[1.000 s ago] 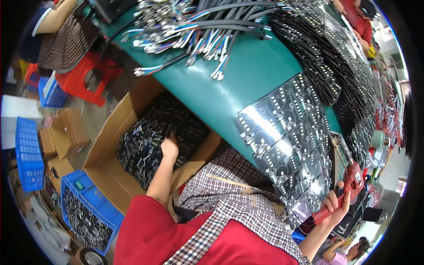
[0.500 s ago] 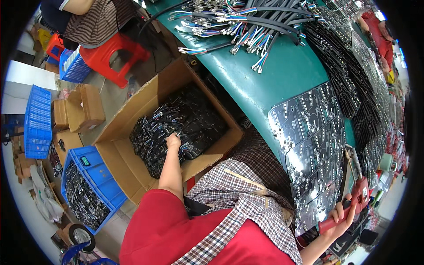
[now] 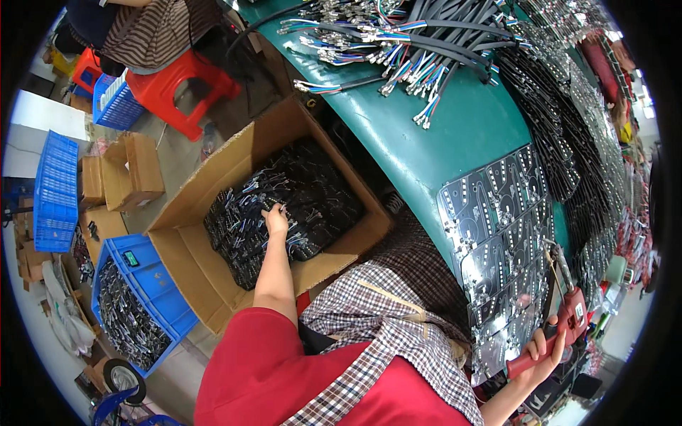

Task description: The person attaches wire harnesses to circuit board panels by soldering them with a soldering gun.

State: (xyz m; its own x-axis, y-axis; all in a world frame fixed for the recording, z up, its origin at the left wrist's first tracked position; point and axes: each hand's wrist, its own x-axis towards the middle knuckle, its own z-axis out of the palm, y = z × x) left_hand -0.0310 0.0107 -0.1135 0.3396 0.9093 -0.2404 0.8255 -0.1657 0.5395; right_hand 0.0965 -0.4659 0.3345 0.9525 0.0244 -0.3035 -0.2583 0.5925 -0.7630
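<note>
My left hand (image 3: 275, 219) was down in the open cardboard box (image 3: 186, 206) of small black wired parts (image 3: 312, 195), fingers closed on what looked like one piece, though the view was too small to be sure. My right hand (image 3: 541, 351) gripped a red-handled hand tool (image 3: 561, 323) beside the black circuit panels (image 3: 497, 213). Tangled wires could have dragged neighbouring parts out.

matt brown cardboard box (image 3: 213, 192), glossy teal table (image 3: 426, 135), shiny black circuit panels (image 3: 504, 213)

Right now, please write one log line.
left hand: in box, on parts | right hand: holds red tool | bench: boards
</note>
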